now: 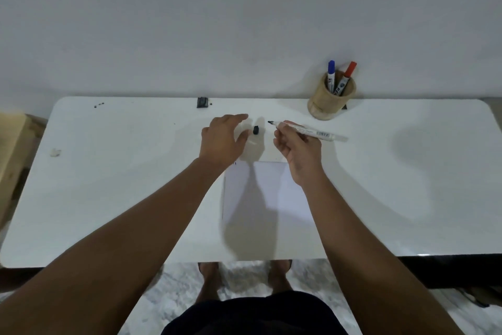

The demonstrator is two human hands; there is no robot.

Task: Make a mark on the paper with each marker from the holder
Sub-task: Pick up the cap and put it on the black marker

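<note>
While the right hand [297, 152] pinches an uncapped black marker [309, 131] above the desk [108, 185], the left hand [222, 141], fingers spread and empty, hovers beside its cap [256, 130]. Paper [267, 190] lies nearer; the holder [330, 99] keeps two markers.

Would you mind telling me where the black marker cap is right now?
In the head view, the cap lies on the table between the left hand and the marker tip, beyond the paper.

White table [108, 198], tan holder [326, 106]
</note>
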